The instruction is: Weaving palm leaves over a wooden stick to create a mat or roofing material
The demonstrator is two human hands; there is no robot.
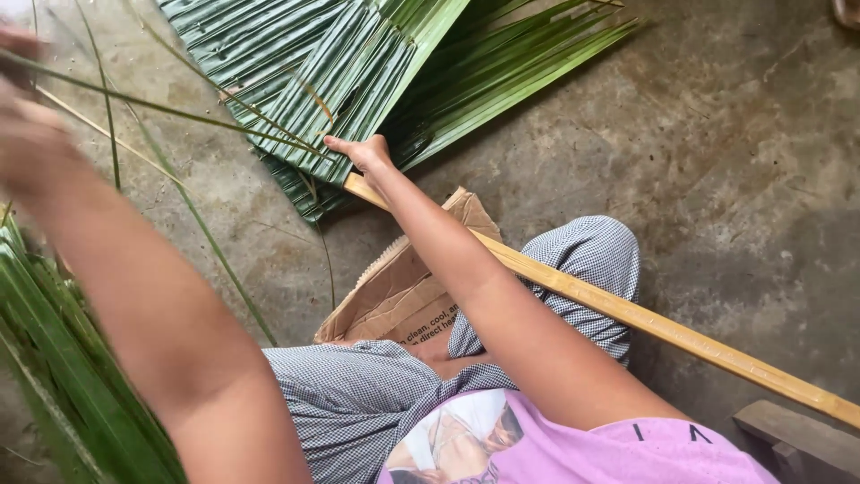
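My right hand [365, 152] reaches forward and pinches the lower edge of a panel of folded green palm leaves [358, 72] where it meets the end of a long wooden stick [627, 314]. The stick runs diagonally from that hand across my lap to the lower right. My left hand [22, 108] is raised at the upper left and blurred. It appears closed on a thin green palm leaflet [161, 108] that stretches across to the folded panel. Its fingers are hard to make out.
I sit on a bare concrete floor [717, 161] with a flattened cardboard box [394, 296] under my legs. A bundle of loose palm leaflets [63, 376] lies at the left. A dark wooden block [797, 439] sits at the bottom right corner.
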